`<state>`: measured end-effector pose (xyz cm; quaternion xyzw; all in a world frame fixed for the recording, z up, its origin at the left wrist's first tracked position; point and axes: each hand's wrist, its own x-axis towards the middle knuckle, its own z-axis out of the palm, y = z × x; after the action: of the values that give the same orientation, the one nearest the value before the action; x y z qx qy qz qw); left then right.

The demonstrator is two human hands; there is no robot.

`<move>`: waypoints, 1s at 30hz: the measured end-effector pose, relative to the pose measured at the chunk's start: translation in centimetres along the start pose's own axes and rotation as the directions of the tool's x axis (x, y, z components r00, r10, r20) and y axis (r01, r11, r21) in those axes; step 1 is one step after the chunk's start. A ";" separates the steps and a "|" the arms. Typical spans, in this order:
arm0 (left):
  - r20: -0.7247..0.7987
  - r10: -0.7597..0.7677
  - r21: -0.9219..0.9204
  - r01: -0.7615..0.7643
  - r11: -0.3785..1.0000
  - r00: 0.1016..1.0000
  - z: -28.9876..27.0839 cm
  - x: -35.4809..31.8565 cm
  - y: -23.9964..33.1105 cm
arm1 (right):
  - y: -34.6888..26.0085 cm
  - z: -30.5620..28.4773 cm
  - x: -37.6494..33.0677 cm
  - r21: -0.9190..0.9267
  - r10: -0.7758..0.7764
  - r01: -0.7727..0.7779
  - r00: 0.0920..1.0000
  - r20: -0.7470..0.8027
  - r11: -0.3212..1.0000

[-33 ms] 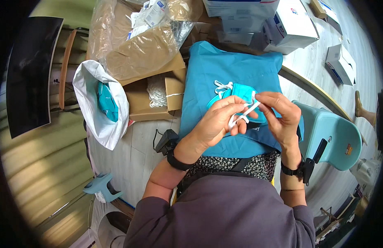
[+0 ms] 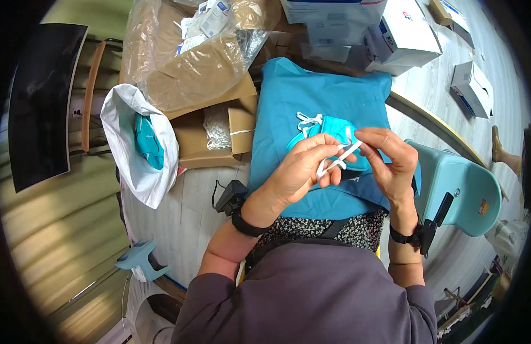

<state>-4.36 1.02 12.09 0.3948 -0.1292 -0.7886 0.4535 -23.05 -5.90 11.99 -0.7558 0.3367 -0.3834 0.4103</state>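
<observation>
Clearly both hands were pinched on one white strap (image 2: pixel 338 160); the left hand (image 2: pixel 300 172) and right hand (image 2: pixel 391 163) met over the teal mask (image 2: pixel 340 131), which lay on a blue cloth (image 2: pixel 328 97) in the lap; a hard tug, I judged, could tear the strap off, or drag the mask from the cloth toward the open box (image 2: pixel 211 137) and white bag (image 2: pixel 136 149) beside it

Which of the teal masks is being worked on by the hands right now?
The teal mask on the blue cloth: both hands pinch its white strap. The other teal mask sits untouched inside the white bag.
</observation>
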 end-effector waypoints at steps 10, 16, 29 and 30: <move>0.065 0.059 0.296 -0.075 0.952 0.996 0.6 -0.3 -0.2 | 0.4 0.2 -0.3 0.054 0.262 -0.266 0.962 0.071 0.962; 0.010 0.132 0.585 -0.113 0.803 0.991 0.5 -1.5 -0.8 | -3.6 -1.4 1.0 0.233 0.349 -0.406 0.903 0.251 0.884; 0.403 0.082 0.845 -0.405 0.349 0.912 3.4 -4.6 1.0 | -4.9 -2.7 0.3 -0.129 0.144 -0.080 0.767 0.626 0.988; 0.408 0.142 0.832 -0.432 0.349 0.902 3.2 -4.6 0.2 | -5.0 -3.0 0.4 -0.119 0.141 -0.082 0.743 0.654 0.989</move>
<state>-5.34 4.14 16.66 0.4378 -0.6628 -0.5413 0.2757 -24.48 -5.17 17.65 -0.8372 0.2300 -0.0520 0.4934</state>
